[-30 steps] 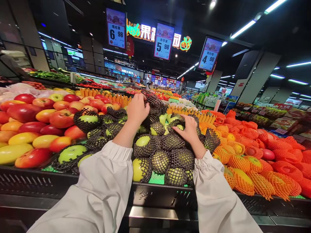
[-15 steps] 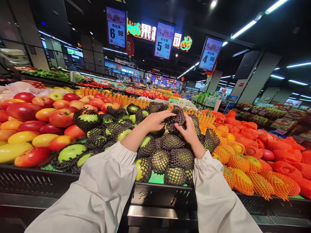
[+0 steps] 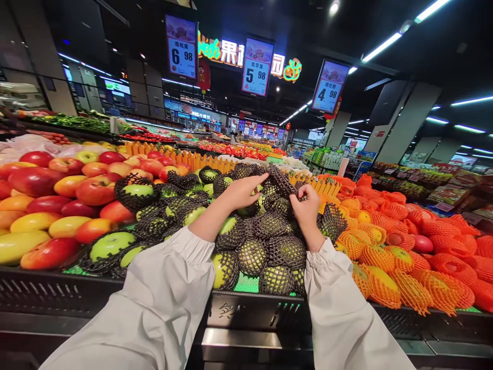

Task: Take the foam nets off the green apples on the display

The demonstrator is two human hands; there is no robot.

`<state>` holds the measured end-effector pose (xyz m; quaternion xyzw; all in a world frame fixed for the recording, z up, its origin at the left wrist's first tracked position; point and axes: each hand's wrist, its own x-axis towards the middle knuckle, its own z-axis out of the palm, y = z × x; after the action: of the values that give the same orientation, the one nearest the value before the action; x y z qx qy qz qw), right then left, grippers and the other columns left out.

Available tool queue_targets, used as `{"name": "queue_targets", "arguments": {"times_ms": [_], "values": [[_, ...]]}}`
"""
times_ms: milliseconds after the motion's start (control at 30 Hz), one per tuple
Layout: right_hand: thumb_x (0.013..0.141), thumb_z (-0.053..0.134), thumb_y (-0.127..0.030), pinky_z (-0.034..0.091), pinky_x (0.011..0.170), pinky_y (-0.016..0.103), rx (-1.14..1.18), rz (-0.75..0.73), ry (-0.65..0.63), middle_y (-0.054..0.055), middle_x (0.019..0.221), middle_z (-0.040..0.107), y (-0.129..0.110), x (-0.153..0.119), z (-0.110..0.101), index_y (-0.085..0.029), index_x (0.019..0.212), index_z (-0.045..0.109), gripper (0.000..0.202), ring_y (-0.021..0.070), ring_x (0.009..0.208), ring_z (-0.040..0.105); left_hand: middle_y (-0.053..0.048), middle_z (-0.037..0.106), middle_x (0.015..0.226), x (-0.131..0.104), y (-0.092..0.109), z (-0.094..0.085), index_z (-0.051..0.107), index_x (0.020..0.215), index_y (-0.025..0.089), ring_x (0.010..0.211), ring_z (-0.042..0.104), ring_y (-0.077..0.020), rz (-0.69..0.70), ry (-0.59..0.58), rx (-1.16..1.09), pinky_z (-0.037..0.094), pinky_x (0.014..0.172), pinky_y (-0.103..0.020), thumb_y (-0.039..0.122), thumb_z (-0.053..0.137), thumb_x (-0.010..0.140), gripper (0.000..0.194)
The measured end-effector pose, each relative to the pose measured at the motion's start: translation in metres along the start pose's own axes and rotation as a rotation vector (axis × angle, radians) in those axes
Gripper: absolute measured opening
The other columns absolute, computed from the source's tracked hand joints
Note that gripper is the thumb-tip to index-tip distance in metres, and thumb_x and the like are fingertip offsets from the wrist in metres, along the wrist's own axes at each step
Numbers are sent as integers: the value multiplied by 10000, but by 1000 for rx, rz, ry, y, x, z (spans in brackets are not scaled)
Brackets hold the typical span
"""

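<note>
While the black net (image 3: 283,181) slants down rightward, the right hand (image 3: 307,206) pinches its lower end, left hand (image 3: 242,192) half-open.

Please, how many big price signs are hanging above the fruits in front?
3: the 6.98 sign at left, the 5.98 sign in the middle, the 4.98 sign at right.
</note>
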<state>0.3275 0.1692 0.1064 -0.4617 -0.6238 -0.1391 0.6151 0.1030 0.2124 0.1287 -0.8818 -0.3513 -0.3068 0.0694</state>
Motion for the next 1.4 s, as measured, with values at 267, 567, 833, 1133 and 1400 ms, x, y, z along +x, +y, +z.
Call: {"name": "queue_targets", "arguments": {"times_ms": [267,567,833,1133,1400], "values": [[750,448,-145,418,652,327,-70,-55,-118,21,655,585,6,-1,-1,-227,692,680,252,200,658,554,-82,786,888,0,7,-6,787,1064,233,811,707,-279,-123,58,-77,481,751,-355,658,473,925,547],[870,573,-403,354,559,296,-146,20,-267,17,544,630,0,-3,4,-181,993,825,357,162,497,496,-17,733,920,0,3,-4,662,1089,230,769,647,-168,41,168,-86,441,685,-271,177,573,859,252],[842,593,-378,294,537,258,12,-95,-476,-36,465,488,-7,-8,7,-196,538,548,357,99,458,386,-33,656,910,0,4,-4,732,914,177,729,605,-143,209,120,-147,425,628,-252,198,616,849,135],[810,567,-411,362,532,274,275,123,-159,-26,626,472,7,-3,11,-226,622,478,278,136,557,463,-68,723,903,1,3,-1,790,992,142,768,682,-166,208,-153,-294,490,658,-261,224,685,817,221],[946,350,-466,458,658,318,229,-107,-421,15,593,520,7,-6,16,-245,574,448,444,170,604,478,-93,741,1010,1,3,6,752,1084,137,797,703,-172,189,-145,-357,542,723,-288,247,699,809,301]]}}
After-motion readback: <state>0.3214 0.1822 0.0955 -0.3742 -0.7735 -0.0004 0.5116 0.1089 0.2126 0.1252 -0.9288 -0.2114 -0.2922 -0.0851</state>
